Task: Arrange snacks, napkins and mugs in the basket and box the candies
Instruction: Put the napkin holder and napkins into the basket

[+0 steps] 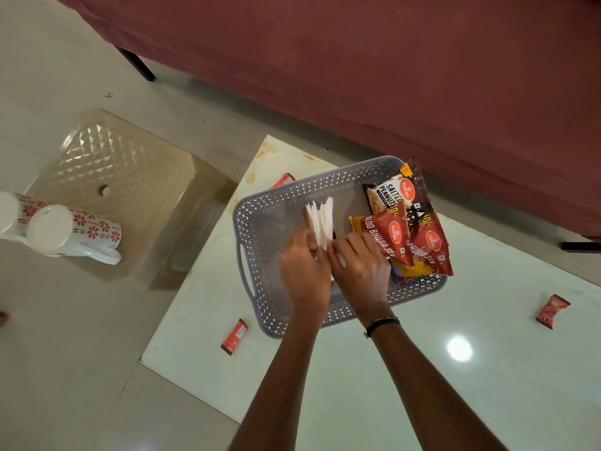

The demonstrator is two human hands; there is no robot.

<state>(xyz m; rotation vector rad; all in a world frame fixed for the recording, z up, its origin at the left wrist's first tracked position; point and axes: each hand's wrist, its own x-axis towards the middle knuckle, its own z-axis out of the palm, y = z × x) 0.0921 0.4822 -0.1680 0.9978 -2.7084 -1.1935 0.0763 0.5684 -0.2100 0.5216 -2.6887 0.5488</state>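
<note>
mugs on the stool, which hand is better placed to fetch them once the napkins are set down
Left, probably. The two mugs stand on the beige stool off the table's left side, and the left hand is the nearer one. The right hand sits beside the snack packets in the basket. Both now hold the napkins.

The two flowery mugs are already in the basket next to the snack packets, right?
No. The head view shows the two flowery mugs on the beige stool beside the table. The basket holds the snack packets.
</note>
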